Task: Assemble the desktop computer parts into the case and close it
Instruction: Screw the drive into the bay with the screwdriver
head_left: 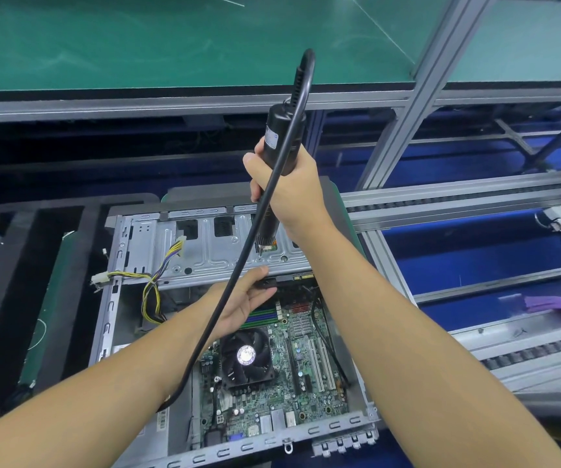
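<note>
Right hand (289, 197), grip closed round the el. screwdriver (282, 130), bit on drive bracket (205, 255); left hand (242, 309) pinches a black part (269, 283). Open case (107, 315) on conveyor (441, 197): prob. stiff metal, fragile motherboard (306, 400), so hold by frame

Green mat (137, 45) covers the shelf up behind my bench, pretty bright with a bit of glare on it. Grey aluminium posts (441, 79) slant up on the right. Roller conveyor rails (475, 194) run off that way over blue panels (475, 251), and a purple cloth (549, 307) is lying down there too. It's dark under the shelf.
</note>
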`<state>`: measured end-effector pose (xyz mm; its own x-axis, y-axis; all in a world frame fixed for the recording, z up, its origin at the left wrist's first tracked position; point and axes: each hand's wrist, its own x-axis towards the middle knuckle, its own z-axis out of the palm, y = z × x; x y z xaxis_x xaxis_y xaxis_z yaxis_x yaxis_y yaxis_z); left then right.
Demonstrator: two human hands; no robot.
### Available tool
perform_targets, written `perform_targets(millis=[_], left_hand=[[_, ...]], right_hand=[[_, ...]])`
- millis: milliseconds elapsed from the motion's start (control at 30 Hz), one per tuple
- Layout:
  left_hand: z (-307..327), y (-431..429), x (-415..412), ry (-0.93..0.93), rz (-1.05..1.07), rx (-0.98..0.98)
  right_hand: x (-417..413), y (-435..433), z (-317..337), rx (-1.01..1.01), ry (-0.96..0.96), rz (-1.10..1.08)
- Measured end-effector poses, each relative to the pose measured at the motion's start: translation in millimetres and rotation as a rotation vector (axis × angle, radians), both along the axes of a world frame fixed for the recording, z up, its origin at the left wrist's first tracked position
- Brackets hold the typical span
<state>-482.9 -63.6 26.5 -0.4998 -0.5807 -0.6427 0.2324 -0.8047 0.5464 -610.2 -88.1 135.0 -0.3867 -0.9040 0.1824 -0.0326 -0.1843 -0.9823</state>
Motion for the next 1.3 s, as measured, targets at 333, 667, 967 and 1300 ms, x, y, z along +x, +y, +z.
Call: perform_targets(millis=[333,667,967,1300], left_hand=[[-3.1,-2.0,0.6,0.003,-0.001,-0.012],[-4.1,-1.2,1.6,0.04,-0.008,-0.007],[-3.8,-1.0,0.8,0.023,0.003,-0.005],[-3.4,-2.3,0.4,0.003,0.019,0.008]], right_hand=[[-0.1,1.7,-0.2,-0.003,-0.007,-0.014],[0.7,2.4,-1.4,0.013,0.007,-0.007],[0.5,3.5,-0.8,0.021,0.019,-0.005],[2.6,3.7,-0.6,0.015,0.0,-0.006]])
